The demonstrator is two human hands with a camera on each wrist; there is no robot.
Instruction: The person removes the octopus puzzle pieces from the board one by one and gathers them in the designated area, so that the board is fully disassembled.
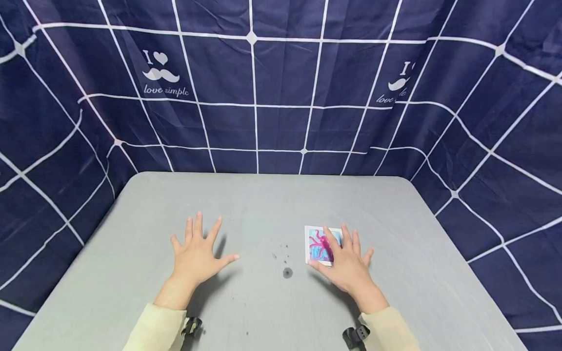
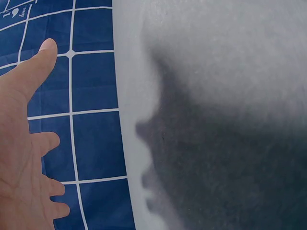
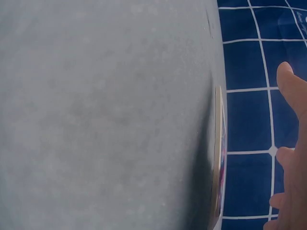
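Observation:
A square white-edged picture card or tile (image 1: 314, 243) with a pink octopus on blue lies on the grey table, right of the middle. My right hand (image 1: 349, 265) is spread above it and covers its right part in the head view. In the right wrist view the picture piece (image 3: 219, 167) appears edge-on, with a gap between it and the hand (image 3: 295, 177). My left hand (image 1: 193, 258) hovers over the table's left half, fingers straight and spread, holding nothing. Its shadow falls on the tabletop in the left wrist view, beside the hand (image 2: 19, 143).
The grey table (image 1: 263, 204) has rounded far corners. Dark spots (image 1: 287, 272) mark its surface between the hands. Navy cloth (image 1: 281, 73) with white grid lines hangs behind and at both sides. Each wrist wears a small black device (image 1: 191, 325).

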